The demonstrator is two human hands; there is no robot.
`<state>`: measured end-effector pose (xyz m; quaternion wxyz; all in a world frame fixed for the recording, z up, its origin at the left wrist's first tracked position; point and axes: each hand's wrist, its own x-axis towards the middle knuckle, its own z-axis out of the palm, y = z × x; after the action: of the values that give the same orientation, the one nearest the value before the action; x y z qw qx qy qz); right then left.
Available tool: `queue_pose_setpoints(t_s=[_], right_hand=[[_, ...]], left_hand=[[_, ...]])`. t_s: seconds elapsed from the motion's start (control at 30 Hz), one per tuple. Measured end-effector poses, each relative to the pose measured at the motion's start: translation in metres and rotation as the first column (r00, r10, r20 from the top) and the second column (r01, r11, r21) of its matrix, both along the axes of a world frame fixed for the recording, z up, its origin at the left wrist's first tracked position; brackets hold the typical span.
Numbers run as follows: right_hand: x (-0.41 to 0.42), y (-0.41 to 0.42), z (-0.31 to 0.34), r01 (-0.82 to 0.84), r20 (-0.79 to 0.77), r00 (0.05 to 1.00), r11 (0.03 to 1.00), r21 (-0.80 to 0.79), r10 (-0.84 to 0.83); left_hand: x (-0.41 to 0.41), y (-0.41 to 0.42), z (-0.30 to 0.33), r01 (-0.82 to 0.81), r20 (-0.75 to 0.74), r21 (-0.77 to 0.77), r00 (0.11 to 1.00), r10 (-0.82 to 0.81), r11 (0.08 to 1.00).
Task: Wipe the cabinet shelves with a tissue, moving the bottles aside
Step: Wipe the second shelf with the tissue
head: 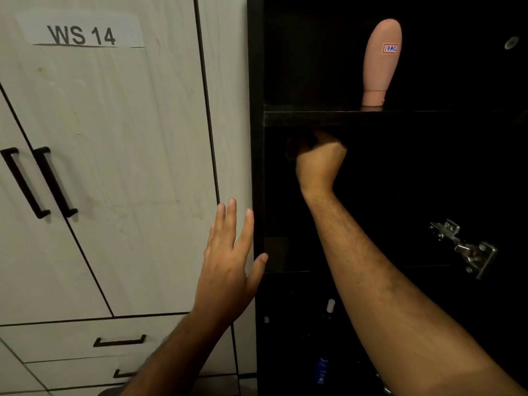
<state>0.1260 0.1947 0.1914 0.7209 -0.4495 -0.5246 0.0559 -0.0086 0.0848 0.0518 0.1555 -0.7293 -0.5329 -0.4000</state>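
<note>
Likely a home storage room, pale wardrobe (pixel 114 167), dark cabinet (pixel 255 167), toiletry bottle (pixel 381 61)

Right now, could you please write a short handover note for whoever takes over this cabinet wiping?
Left hand: open, fingers straight, at the cabinet's front edge.
Right hand: reached into the middle compartment just under the upper shelf, fingers curled; whether it holds a tissue is too dark to tell.
Pink bottle: upright on its cap on the upper shelf.
Blue bottle and a white-capped one: in the dark lower compartment.
Done: cannot be judged.
Left: possibly all shelves.
</note>
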Motion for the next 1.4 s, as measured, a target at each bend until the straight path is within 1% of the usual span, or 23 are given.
queue_pose_setpoints(t_s=[0.07, 0.13, 0.2, 0.23, 0.3, 0.37, 0.43, 0.5, 0.57, 0.63, 0.67, 0.73, 0.83, 0.93, 0.97, 1.1, 1.2, 1.23, 1.3, 1.4], right_hand=[[-0.007, -0.005, -0.001, 0.047, 0.128, 0.991, 0.992, -0.12, -0.031], [-0.011, -0.006, -0.001, 0.014, 0.276, 0.96, 0.983, -0.185, 0.038], [-0.012, -0.004, 0.0, 0.024, 0.414, 0.906, 0.97, -0.243, 0.082], [-0.013, -0.003, 0.002, 0.034, 0.464, 0.88, 0.959, -0.28, 0.105], [-0.012, 0.0, 0.004, 0.035, 0.511, 0.848, 0.949, -0.315, 0.138], [-0.012, 0.001, 0.003, 0.028, 0.544, 0.826, 0.954, -0.298, 0.146], [-0.013, 0.003, -0.004, -0.009, 0.547, 0.827, 0.977, -0.215, 0.128], [-0.013, 0.004, -0.016, -0.073, 0.506, 0.86, 0.997, 0.013, 0.057], [-0.012, 0.005, -0.033, -0.079, 0.496, 0.868, 0.978, 0.191, -0.026], [-0.011, 0.009, -0.056, -0.081, 0.549, 0.833, 0.965, 0.25, -0.072], [-0.008, 0.01, -0.069, -0.102, 0.581, 0.812, 0.964, 0.244, -0.061], [-0.003, 0.008, -0.095, -0.146, 0.639, 0.769, 0.978, 0.148, 0.018], [0.003, -0.001, -0.113, -0.164, 0.691, 0.703, 0.983, -0.076, 0.171], [0.002, -0.006, -0.104, -0.134, 0.662, 0.661, 0.923, -0.36, 0.354], [0.001, -0.006, -0.102, -0.104, 0.668, 0.641, 0.905, -0.413, 0.378], [-0.003, -0.011, -0.105, -0.012, 0.708, 0.592, 0.883, -0.47, 0.385], [-0.009, -0.019, -0.103, 0.103, 0.777, 0.507, 0.868, -0.485, 0.374], [-0.012, -0.021, -0.103, 0.126, 0.776, 0.496, 0.852, -0.508, 0.389], [-0.017, -0.026, -0.102, 0.145, 0.72, 0.526, 0.786, -0.601, 0.453], [-0.018, -0.032, -0.097, 0.113, 0.581, 0.614, 0.67, -0.734, 0.533]], left_hand=[[0.0, 0.0, 0.0, 0.0, -0.009, -0.006, 1.0, 0.0, 1.0], [-0.001, 0.0, -0.001, 0.009, -0.005, -0.014, 1.0, -0.009, 1.0], [-0.001, 0.001, -0.001, 0.028, 0.007, -0.023, 1.0, -0.028, 0.999], [-0.001, 0.001, 0.0, 0.035, 0.016, -0.029, 0.999, -0.034, 0.999], [-0.001, 0.002, 0.0, 0.045, 0.039, -0.038, 0.998, -0.044, 0.998], [0.0, 0.002, 0.0, 0.057, 0.061, -0.035, 0.997, -0.054, 0.998], [0.0, 0.003, -0.001, 0.069, 0.08, -0.033, 0.995, -0.066, 0.997], [0.0, 0.003, -0.001, 0.074, 0.102, -0.034, 0.992, -0.07, 0.997], [-0.001, 0.003, -0.001, 0.079, 0.121, -0.029, 0.99, -0.075, 0.996], [0.0, 0.003, -0.001, 0.083, 0.135, -0.022, 0.988, -0.079, 0.996], [0.001, 0.003, -0.001, 0.086, 0.139, -0.023, 0.987, -0.082, 0.996], [0.002, 0.003, -0.001, 0.098, 0.155, -0.025, 0.983, -0.093, 0.995], [0.005, 0.001, 0.0, 0.114, 0.187, -0.031, 0.977, -0.106, 0.993], [0.007, 0.0, 0.001, 0.117, 0.212, -0.036, 0.971, -0.107, 0.992], [0.008, 0.0, 0.0, 0.114, 0.216, -0.035, 0.971, -0.104, 0.993], [0.009, -0.001, 0.0, 0.096, 0.232, -0.039, 0.969, -0.084, 0.995], [0.009, -0.004, 0.002, 0.087, 0.224, -0.047, 0.972, -0.074, 0.995], [0.009, -0.005, 0.003, 0.081, 0.224, -0.052, 0.972, -0.068, 0.995], [0.009, -0.008, 0.006, 0.068, 0.225, -0.07, 0.973, -0.051, 0.995], [0.01, -0.01, 0.009, 0.064, 0.232, -0.108, 0.972, -0.037, 0.992]])
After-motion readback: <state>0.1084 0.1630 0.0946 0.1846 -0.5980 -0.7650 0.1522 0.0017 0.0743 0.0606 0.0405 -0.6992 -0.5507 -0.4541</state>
